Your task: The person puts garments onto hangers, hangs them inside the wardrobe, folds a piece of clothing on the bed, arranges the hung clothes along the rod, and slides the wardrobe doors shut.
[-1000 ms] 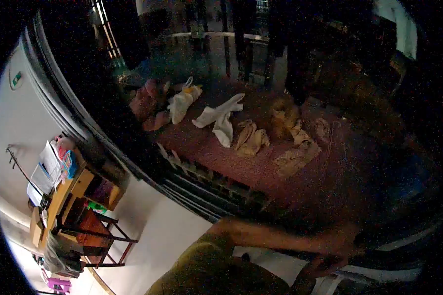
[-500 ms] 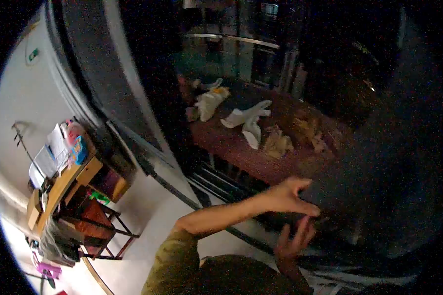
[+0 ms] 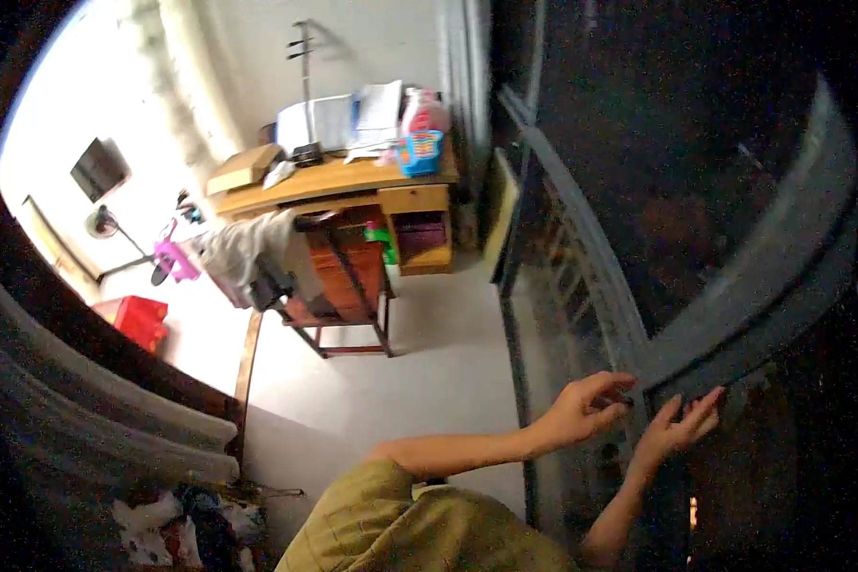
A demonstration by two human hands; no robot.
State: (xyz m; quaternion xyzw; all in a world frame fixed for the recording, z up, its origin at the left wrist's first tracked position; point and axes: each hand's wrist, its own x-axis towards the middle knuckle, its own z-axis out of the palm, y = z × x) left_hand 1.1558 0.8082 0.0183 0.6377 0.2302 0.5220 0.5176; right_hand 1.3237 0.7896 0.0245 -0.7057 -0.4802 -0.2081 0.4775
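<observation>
My left hand (image 3: 584, 410) is held out beside the dark door frame (image 3: 605, 286), its fingers curved and apart, with nothing visible between them. Just right of it and a little lower, my right hand (image 3: 679, 429) has its fingers spread near the corner where the grey frame parts meet. Whether its fingertips touch the frame is too dark to tell. Dark glass or mesh fills the panels behind both hands.
A wooden desk (image 3: 334, 181) with papers (image 3: 379, 110), a blue basket (image 3: 419, 153) and a cardboard box (image 3: 245, 168) stands ahead. Before it is a chair (image 3: 348, 276) draped with clothing (image 3: 257, 250). A red stool (image 3: 138, 321) is at left, a curtain (image 3: 95, 400) lower left.
The view has swung left from the dark area with the laid-out cloths to the lit room. Both hands, earlier close together, are now slightly apart beside the frame.
</observation>
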